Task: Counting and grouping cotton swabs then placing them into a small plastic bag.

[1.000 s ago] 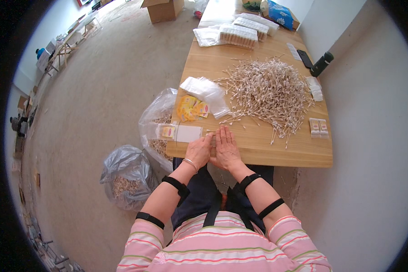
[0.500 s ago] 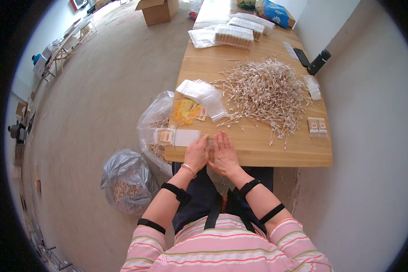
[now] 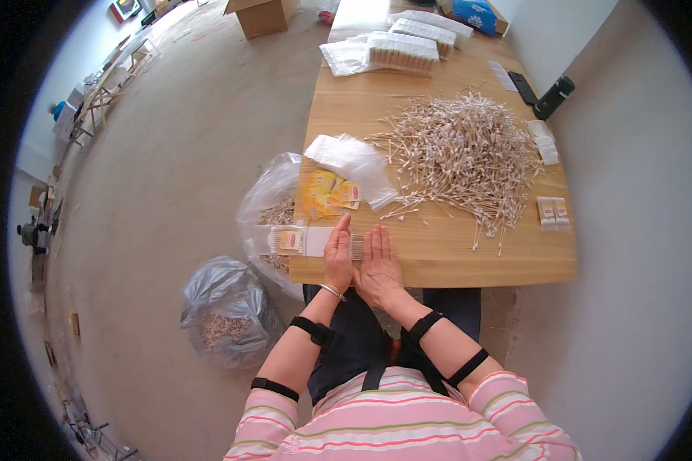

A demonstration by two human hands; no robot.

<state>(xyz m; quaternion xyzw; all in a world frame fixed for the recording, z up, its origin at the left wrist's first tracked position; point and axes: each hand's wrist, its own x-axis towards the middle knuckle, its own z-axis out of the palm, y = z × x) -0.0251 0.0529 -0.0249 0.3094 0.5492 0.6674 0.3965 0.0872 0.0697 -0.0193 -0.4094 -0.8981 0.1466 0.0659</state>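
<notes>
My left hand [image 3: 337,257] and my right hand [image 3: 377,265] lie flat side by side at the near edge of a wooden table [image 3: 454,257], fingers straight and close together. Between and under them is a small row of cotton swabs [image 3: 355,246] lined up side by side. Just left of my left hand lies a flat packet of swabs [image 3: 296,240] with a white and yellow label. A big loose heap of cotton swabs [image 3: 461,154] covers the middle of the table beyond my hands. Whether either hand grips anything I cannot tell.
Yellow label cards [image 3: 329,194] and clear plastic sleeves [image 3: 354,165] lie left of the heap. Packed swab bundles [image 3: 404,50] sit at the far end. Two clear bags [image 3: 223,311] of swabs stand on the floor at the table's left. A black device [image 3: 553,96] lies far right.
Both hands have stayed pressed together at the table's near edge, shifting only slightly; the row of swabs between them is now more visible.
</notes>
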